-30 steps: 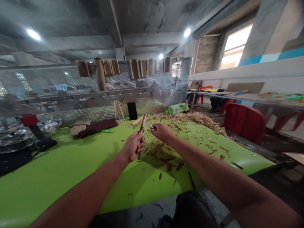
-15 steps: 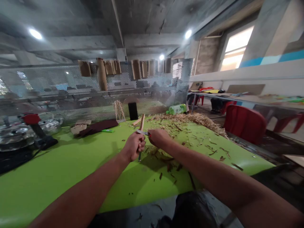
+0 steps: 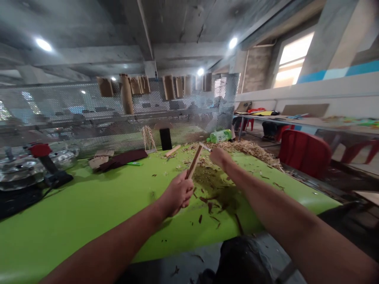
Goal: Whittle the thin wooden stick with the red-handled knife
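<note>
My left hand (image 3: 179, 192) is wrapped round the lower end of a wooden stick (image 3: 194, 161), which tilts up and to the right above the green table (image 3: 97, 213). Its far part shows a paler face. In my right hand (image 3: 220, 157) is a knife (image 3: 205, 147), its short blade pointing left, at the stick's upper tip. Most of the knife's handle is hidden by the closed fingers. Beneath both hands, dark bark strips and pale wood shavings (image 3: 211, 205) lie scattered on the tabletop.
A long heap of shavings (image 3: 257, 152) lines the right edge, near a green plastic bottle (image 3: 220, 136). At the back stand a black phone-like slab (image 3: 165, 139) and another wooden piece (image 3: 173, 151). Dark brown sheet (image 3: 122, 160), metal pots (image 3: 17, 173) at left; red chair (image 3: 304, 154) at right.
The knife has moved from close by my left hand out to the stick's far tip. My right hand went up and right; my left hand shifted slightly right and lower, the stick leaning further right.
</note>
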Motion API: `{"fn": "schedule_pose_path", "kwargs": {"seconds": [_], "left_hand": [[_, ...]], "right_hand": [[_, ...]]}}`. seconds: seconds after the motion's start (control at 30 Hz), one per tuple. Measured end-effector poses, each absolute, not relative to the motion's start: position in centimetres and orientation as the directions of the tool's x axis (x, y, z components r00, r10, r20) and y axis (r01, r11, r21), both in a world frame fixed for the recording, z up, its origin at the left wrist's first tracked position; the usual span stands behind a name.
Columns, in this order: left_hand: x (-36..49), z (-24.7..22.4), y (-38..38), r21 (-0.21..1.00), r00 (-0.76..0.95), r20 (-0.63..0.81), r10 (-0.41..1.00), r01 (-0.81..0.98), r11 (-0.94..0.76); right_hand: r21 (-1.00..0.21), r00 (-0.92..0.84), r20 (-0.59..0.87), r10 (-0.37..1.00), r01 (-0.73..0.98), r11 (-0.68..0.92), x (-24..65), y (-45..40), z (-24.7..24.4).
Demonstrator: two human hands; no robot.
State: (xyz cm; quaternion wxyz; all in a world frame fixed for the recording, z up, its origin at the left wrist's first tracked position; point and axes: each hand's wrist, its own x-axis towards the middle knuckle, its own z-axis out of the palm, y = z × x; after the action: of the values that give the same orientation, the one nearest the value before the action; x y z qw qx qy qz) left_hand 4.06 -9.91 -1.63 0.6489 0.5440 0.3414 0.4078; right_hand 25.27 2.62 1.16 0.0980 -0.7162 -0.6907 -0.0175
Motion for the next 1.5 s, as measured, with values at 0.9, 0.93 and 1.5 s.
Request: {"fn": "schedule_pose_path", "kwargs": {"seconds": [0.9,0.93,1.5], "left_hand": [[3.9,-1.2,-7.0,0.956,0.213,0.015,0.977,-0.288,0.048],[4.0,-1.1,-7.2,0.961,0.216,0.014,0.976,-0.272,0.047],[4.3,-1.9,-8.2,0.978,0.354,-0.092,0.931,-0.145,0.152]], "right_hand": [[0.047,-0.271,0.290,0.918,0.962,0.269,18.3,-1.9,-0.7],[0.044,-0.266,0.294,0.918,0.963,0.265,18.5,-1.9,-0.7],[-0.082,-0.037,0.291,0.956,0.995,0.063,22.4,2.3,-0.4]]}}
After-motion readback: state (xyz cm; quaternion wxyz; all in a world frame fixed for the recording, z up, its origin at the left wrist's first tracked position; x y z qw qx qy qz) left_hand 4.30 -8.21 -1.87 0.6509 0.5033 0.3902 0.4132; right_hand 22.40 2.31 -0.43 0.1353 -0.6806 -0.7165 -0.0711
